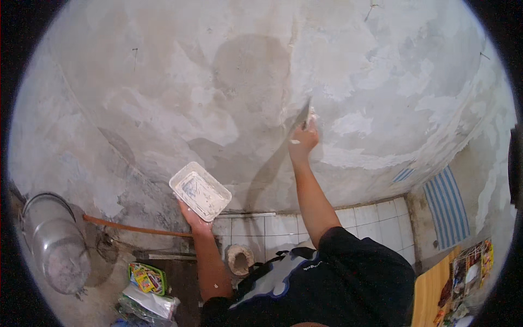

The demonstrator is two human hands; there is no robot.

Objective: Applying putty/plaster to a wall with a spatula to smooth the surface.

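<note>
Scraper point(310, 110) at the wall point(392, 60), in the right hand point(305, 138), fingers curled around it; contact with the plaster hard to tell. Lower and to the left, tray point(220, 187), gripped at its near edge by the left hand point(195, 219), fingers mostly hidden underneath. Paste point(202, 198) smeared thinly inside. White patches point(354, 123) already scattered on the wall; blotchy grey stretches between, seemingly uncoated yet. Beyond, white tiles point(280, 225) and metal pot point(57, 240).

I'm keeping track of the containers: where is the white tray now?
In the head view, the white tray is left of centre, held in the left hand, lower and further left than the right hand.
</note>
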